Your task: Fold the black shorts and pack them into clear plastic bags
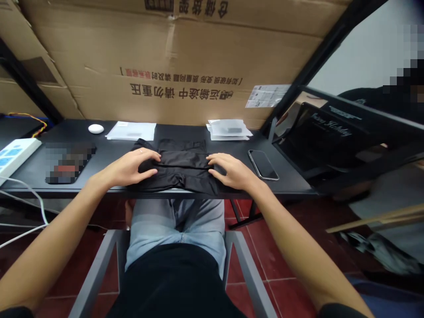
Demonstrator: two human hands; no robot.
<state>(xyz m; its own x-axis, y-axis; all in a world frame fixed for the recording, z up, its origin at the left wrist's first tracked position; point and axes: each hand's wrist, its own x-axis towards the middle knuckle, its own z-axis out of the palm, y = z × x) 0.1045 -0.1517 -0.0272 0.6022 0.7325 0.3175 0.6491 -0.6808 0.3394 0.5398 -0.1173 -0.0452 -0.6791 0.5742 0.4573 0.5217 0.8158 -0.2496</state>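
A black cloth (183,160), smooth and slightly shiny, lies at the front of the black table with a folded strip across its middle. It looks like a garment, but its kind does not show. My left hand (137,165) grips the left end of the strip, fingers over the far side and thumb at the near side. At the right end, my right hand (232,170) holds the cloth the same way. Part of the cloth hangs near the table's front edge.
Behind the cloth lie a white packet (131,131) and a stack of white packets (229,129). Phones rest left (71,163) and right (263,164). A white mouse (96,128), a power strip (16,154) and a cardboard wall (185,53) surround the table (291,183). Another person (374,92) is at right.
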